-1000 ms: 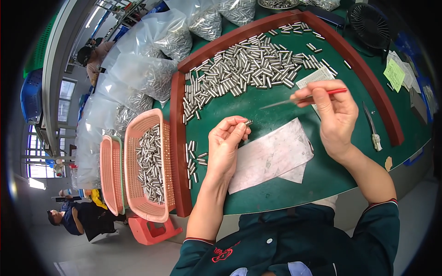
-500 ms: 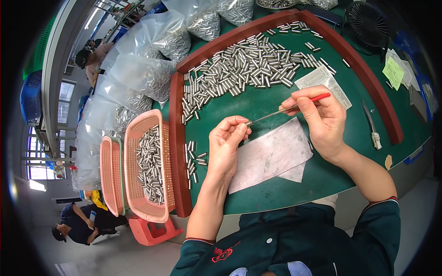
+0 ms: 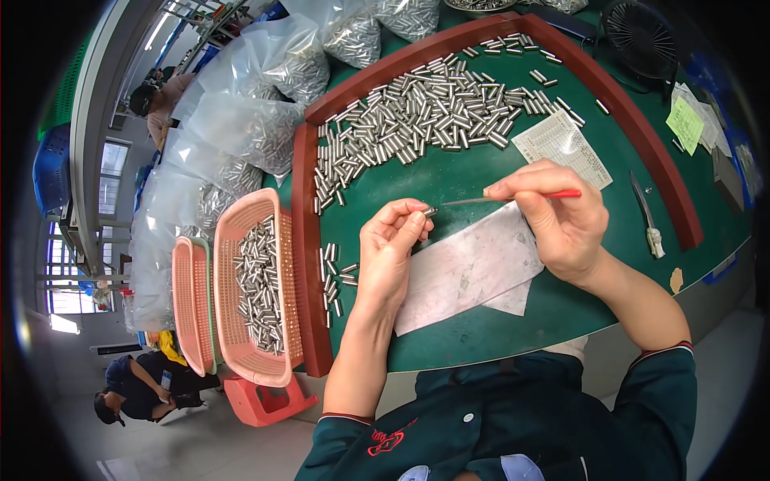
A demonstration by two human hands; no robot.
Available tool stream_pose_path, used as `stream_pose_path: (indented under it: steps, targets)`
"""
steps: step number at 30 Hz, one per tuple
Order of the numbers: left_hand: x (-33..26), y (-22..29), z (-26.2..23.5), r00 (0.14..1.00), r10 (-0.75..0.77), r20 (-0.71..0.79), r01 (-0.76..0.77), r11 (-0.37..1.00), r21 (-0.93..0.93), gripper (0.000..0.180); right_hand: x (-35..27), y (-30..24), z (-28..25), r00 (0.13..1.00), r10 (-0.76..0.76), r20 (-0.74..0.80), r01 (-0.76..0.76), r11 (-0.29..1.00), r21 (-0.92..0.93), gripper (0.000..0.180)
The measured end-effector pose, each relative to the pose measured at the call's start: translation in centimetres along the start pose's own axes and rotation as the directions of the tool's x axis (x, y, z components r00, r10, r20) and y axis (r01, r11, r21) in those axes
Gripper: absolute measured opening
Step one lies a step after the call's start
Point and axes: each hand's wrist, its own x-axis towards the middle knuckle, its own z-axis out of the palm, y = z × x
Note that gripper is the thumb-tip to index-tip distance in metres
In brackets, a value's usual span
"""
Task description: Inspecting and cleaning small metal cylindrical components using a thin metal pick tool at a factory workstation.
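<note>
Between the thumb and fingers of my left hand (image 3: 390,240) is a small metal cylinder (image 3: 431,212), its end pointing right. My right hand (image 3: 561,216) pinches a thin tool with a red handle (image 3: 561,194); its slender metal shaft (image 3: 465,200) points left, the tip a little apart from the cylinder. Below the hands lies a smudged white cloth (image 3: 469,268) on the green table. Beyond them spreads a big heap of shiny metal cylinders (image 3: 417,112). A smaller group of cylinders (image 3: 330,276) lies left of my left hand.
A dark red wooden rail (image 3: 307,264) borders the work area. Left of it stand a pink basket of cylinders (image 3: 228,337) and another pink basket (image 3: 188,305). Filled plastic bags (image 3: 265,136) line the far left. At right lie a printed sheet (image 3: 561,148), a knife (image 3: 644,212) and a fan (image 3: 639,36).
The tool's shaft has drawn back rightward from the cylinder, leaving a gap. My right hand has shifted slightly right, my left slightly left, still holding the cylinder.
</note>
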Motion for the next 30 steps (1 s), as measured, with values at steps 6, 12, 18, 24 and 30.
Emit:
stream_pose_path:
  steps: [6, 12, 18, 24, 30]
  targets:
    - [-0.1, -0.1, 0.0, 1.0, 0.01, 0.003, -0.01, 1.0, 0.017, 0.008, 0.1, -0.3, 0.1, 0.998, -0.023, 0.064, 0.024, 1.0, -0.009, 0.01]
    - [-0.3, 0.0, 0.2, 0.998, 0.057, -0.009, -0.056, 0.995, 0.082, 0.007, 0.0, -0.2, 0.3, 0.995, -0.021, 0.095, 0.023, 1.0, -0.013, 0.011]
    - [-0.7, -0.1, 1.2, 0.983, 0.181, -0.039, -0.166, 0.956, 0.241, 0.007, 0.2, -0.4, 0.2, 0.976, -0.138, 0.167, 0.159, 0.98, -0.117, 0.016]
    - [-0.7, -0.1, 1.2, 0.974, 0.22, -0.049, -0.2, 0.943, 0.267, 0.007, 0.0, -0.3, 0.0, 0.97, -0.174, 0.169, 0.206, 0.959, -0.194, 0.022]
    - [-0.8, -0.2, 0.9, 0.959, 0.274, -0.076, -0.234, 0.913, 0.334, 0.008, -0.3, -0.3, -0.2, 0.826, -0.38, 0.415, 0.46, 0.881, -0.109, 0.02]
